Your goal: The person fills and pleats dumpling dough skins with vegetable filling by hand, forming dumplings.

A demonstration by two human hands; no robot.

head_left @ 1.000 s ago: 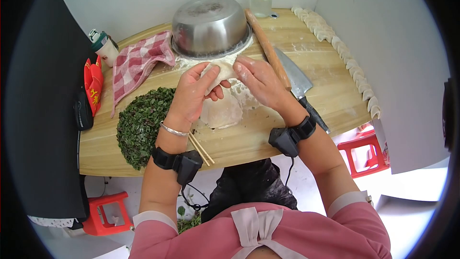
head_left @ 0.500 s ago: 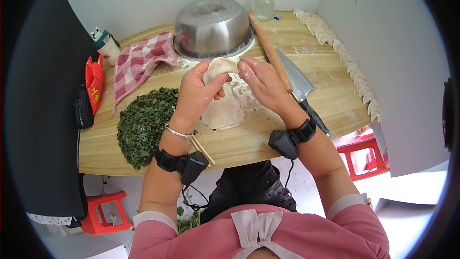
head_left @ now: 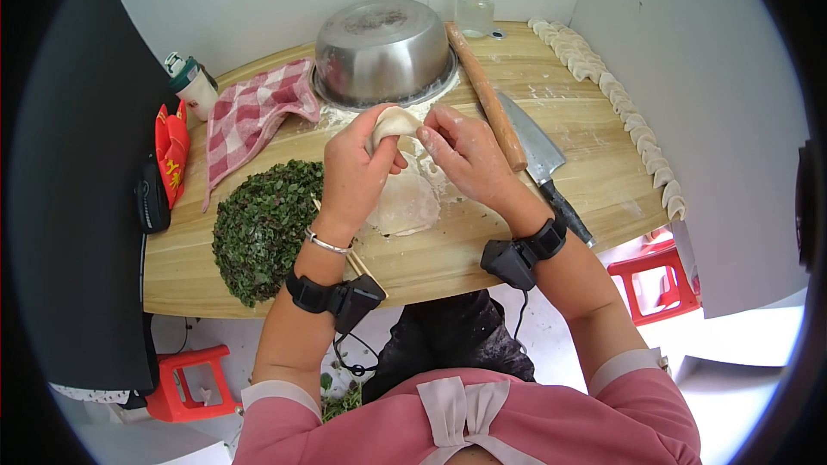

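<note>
A folded dumpling (head_left: 396,122) of pale dough is held up over the table, its filling not visible. My left hand (head_left: 355,164) wraps around it from the left, fingers curled beneath. At its right edge, the thumb and forefinger of my right hand (head_left: 469,153) pinch the dough. Flat, floury dumpling wrappers (head_left: 405,207) lie on the wood below both hands. Left of my left forearm rises a big mound of chopped green leaves (head_left: 263,237). Chopsticks (head_left: 365,274) are partly covered by that forearm.
An upturned steel basin (head_left: 383,56) stands behind my hands. To the right lie a rolling pin (head_left: 487,99) and a cleaver (head_left: 532,142). Finished dumplings (head_left: 642,139) line the right edge. A checked cloth (head_left: 258,112), a bottle (head_left: 195,90) and a glass jar (head_left: 475,13) are farther back.
The dumpling has turned and looks more folded over in my left hand. My right fingers have shifted slightly left and down along its edge.
</note>
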